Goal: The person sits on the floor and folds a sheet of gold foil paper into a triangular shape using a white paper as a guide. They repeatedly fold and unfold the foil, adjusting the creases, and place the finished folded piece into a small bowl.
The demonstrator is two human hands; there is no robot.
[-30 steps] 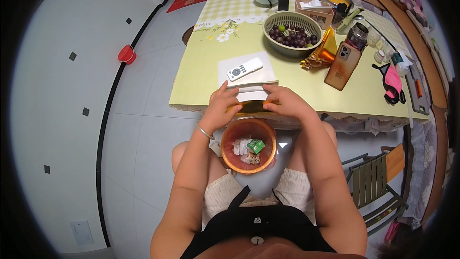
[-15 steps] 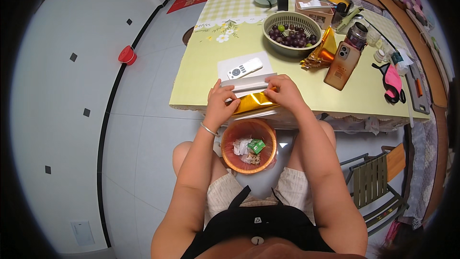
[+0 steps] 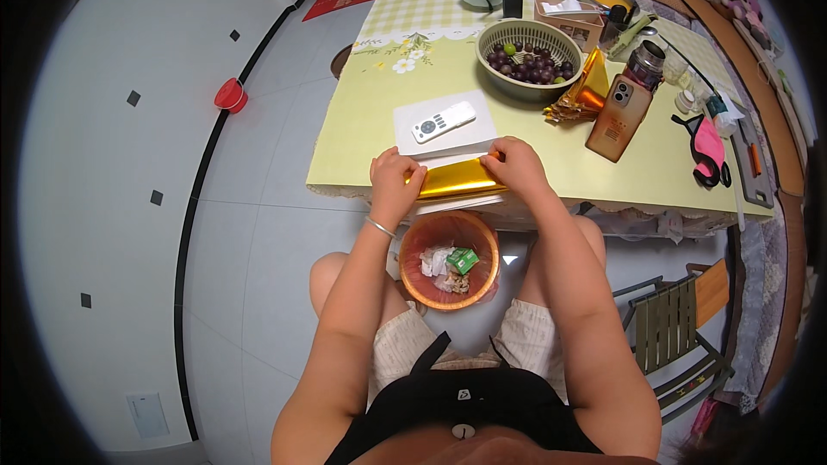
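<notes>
A strip of shiny gold foil paper [image 3: 457, 179] is stretched along the table's near edge, with white paper showing above and below it. My left hand [image 3: 395, 182] grips its left end, thumb and fingers pressed together. At the other end my right hand [image 3: 515, 164] pinches the upper right corner of the same strip. Just beyond the strip, a white remote control [image 3: 444, 122] lies on a white sheet [image 3: 407, 131]. Whether the white paper under the foil joins this sheet I cannot tell.
A colander [image 3: 517, 90] of grapes stands farther back, with crumpled gold foil [image 3: 586, 90] and a phone [image 3: 618, 118] to its right. An orange bin [image 3: 408, 280] holding litter sits between my knees. A pink and black mask [image 3: 708, 151] lies at right, above a folding chair [image 3: 663, 327].
The white flap between my hands has gone down, and the gold strip now lies flatter and wider. My right hand has shifted slightly right.
</notes>
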